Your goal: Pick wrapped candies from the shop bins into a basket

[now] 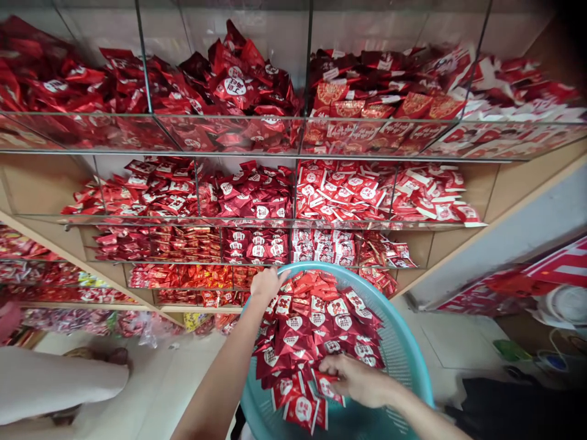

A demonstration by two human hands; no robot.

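One head-worn view, forward and down, close above the basket

Red packets in the teal basket bear white labels with characters too small to read surely.

The place appears to be a shop selling small wrapped goods. A wooden shelving unit spans the upper and middle frame, its tiers split by glass dividers into bins, each heaped with red packets sorted by design. More shelved stock fills the left edge. A turquoise basket of similar packets sits at lower centre, above a pale tiled floor.
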